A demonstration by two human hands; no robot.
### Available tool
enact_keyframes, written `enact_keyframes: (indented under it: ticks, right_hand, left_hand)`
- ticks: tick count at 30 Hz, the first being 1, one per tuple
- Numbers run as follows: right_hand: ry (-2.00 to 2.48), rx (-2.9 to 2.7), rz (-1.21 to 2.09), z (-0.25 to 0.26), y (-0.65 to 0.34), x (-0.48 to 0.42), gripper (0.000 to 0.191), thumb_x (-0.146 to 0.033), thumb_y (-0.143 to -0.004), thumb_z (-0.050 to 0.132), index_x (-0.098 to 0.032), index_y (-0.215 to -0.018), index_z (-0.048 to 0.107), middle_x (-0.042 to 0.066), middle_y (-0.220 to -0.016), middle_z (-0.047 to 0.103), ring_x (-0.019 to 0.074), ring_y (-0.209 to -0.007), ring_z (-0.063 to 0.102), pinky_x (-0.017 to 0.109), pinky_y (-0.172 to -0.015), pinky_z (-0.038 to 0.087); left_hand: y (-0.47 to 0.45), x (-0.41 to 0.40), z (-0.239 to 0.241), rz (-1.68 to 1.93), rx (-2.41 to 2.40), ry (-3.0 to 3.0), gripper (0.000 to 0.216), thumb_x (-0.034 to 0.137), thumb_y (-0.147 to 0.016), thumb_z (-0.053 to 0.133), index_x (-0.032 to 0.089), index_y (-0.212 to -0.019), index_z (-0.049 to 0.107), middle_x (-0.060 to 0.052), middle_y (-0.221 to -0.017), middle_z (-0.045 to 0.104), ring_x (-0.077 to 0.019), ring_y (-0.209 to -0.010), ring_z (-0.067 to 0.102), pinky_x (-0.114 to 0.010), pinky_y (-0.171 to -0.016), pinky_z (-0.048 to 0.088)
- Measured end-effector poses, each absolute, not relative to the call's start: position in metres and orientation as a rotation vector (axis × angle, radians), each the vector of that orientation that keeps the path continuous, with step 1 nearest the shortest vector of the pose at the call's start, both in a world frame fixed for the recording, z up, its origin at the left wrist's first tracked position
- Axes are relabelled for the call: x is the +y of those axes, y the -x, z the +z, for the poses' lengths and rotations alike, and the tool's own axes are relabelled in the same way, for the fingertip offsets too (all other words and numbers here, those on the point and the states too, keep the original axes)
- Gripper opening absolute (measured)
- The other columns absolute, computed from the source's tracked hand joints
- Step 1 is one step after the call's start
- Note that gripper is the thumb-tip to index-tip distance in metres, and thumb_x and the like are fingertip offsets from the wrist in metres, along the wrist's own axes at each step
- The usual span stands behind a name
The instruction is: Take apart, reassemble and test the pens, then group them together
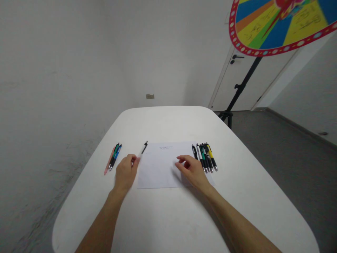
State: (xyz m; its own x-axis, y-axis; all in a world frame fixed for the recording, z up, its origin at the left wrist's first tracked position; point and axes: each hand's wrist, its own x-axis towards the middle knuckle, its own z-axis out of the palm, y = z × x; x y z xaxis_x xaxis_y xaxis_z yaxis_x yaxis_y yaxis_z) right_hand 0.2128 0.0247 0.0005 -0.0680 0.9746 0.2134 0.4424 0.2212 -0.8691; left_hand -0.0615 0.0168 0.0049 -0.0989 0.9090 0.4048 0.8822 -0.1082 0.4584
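A white sheet of paper (160, 165) lies in the middle of a white table (168, 123). My left hand (125, 173) is closed on a white pen with a black end (142, 150), held at the paper's left edge. My right hand (191, 170) rests on the paper's right part with its fingers loosely curled, holding nothing. Just right of that hand lies a row of several pens (205, 157), black, green and yellow. To the left of my left hand lie three pens (113, 158), pink, green and blue.
A colourful prize wheel (279, 24) on a black tripod stand (238, 93) stands beyond the table's far right corner, before a white door (252, 88). Grey floor runs along the right. White walls close in at left and back.
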Motion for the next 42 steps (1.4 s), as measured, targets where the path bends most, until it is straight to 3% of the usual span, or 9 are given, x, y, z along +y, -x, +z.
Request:
enact_keyframes:
  ticks: [5,9,12,15,21,30,35,42]
  right_hand:
    - [1.035,-1.356,1.441,0.002,-0.192,0.017,0.037,-0.031,-0.066,0.076,-0.020,-0.100,0.067,-0.002,-0.067,0.064,0.0122,-0.057,0.054,0.027,-0.056,0.041]
    - [0.904,-1.155,1.675,0.003,-0.178,0.010,0.039,-0.033,-0.064,0.078,-0.019,-0.099,0.065,-0.003,-0.063,0.065,0.0098,-0.048,0.050,0.025,-0.050,0.039]
    - [0.896,-1.085,1.690,0.006,-0.175,0.006,0.027,-0.035,-0.066,0.078,-0.019,-0.080,0.063,-0.002,-0.058,0.066,0.0104,-0.047,0.052,0.025,-0.050,0.040]
    - [0.912,-0.958,1.667,0.008,-0.177,0.007,0.028,-0.035,-0.064,0.081,-0.019,-0.071,0.059,0.000,-0.057,0.067,0.0114,-0.047,0.055,0.024,-0.050,0.040]
    - [0.907,-0.694,1.657,0.010,-0.185,0.013,0.030,-0.033,-0.059,0.082,-0.019,-0.067,0.056,0.000,-0.056,0.066,0.0109,-0.048,0.055,0.022,-0.047,0.040]
    - [0.862,-0.659,1.644,0.006,-0.180,0.012,0.025,-0.029,-0.061,0.082,-0.019,-0.066,0.060,-0.003,-0.052,0.060,0.0105,-0.047,0.053,0.022,-0.046,0.041]
    - [0.790,-0.720,1.735,0.003,-0.176,0.008,0.030,-0.034,-0.060,0.086,-0.018,-0.077,0.068,-0.002,-0.057,0.063,0.0104,-0.050,0.056,0.022,-0.048,0.043]
    - [0.792,-0.790,1.765,-0.002,-0.173,0.005,0.031,-0.036,-0.061,0.087,-0.017,-0.073,0.067,0.001,-0.060,0.068,0.0119,-0.054,0.061,0.022,-0.049,0.047]
  left_hand:
    - [0.031,0.008,0.002,1.184,1.626,-2.357,0.025,0.038,-0.094,0.049,0.019,-0.080,0.058,-0.002,-0.071,0.061,-0.0165,-0.066,0.057,-0.028,-0.062,0.044]
    - [0.018,0.004,0.003,1.192,1.371,-2.499,0.026,0.038,-0.094,0.053,0.019,-0.078,0.060,-0.002,-0.069,0.061,-0.0150,-0.064,0.055,-0.027,-0.059,0.043]
    - [0.013,0.001,0.004,1.230,1.285,-2.408,0.021,0.037,-0.091,0.060,0.019,-0.079,0.061,-0.001,-0.070,0.062,-0.0140,-0.065,0.057,-0.025,-0.060,0.046]
    - [0.012,0.000,0.002,1.267,1.300,-2.244,0.016,0.034,-0.084,0.069,0.019,-0.087,0.063,0.000,-0.075,0.065,-0.0129,-0.066,0.059,-0.024,-0.062,0.049]
    - [0.017,0.002,0.001,1.313,1.408,-2.077,0.006,0.025,-0.084,0.064,0.020,-0.085,0.068,0.001,-0.073,0.068,-0.0115,-0.062,0.058,-0.023,-0.061,0.049]
    - [0.014,0.000,0.003,1.263,1.404,-2.044,0.013,0.031,-0.084,0.063,0.019,-0.078,0.068,-0.002,-0.071,0.067,-0.0132,-0.062,0.057,-0.025,-0.060,0.049]
    - [0.013,-0.001,0.002,1.234,1.326,-2.169,0.012,0.027,-0.086,0.061,0.019,-0.078,0.066,-0.001,-0.071,0.067,-0.0132,-0.063,0.058,-0.025,-0.061,0.047]
    - [0.013,-0.001,0.001,1.220,1.314,-2.233,0.011,0.026,-0.088,0.060,0.019,-0.084,0.066,-0.001,-0.073,0.067,-0.0130,-0.063,0.058,-0.026,-0.062,0.048]
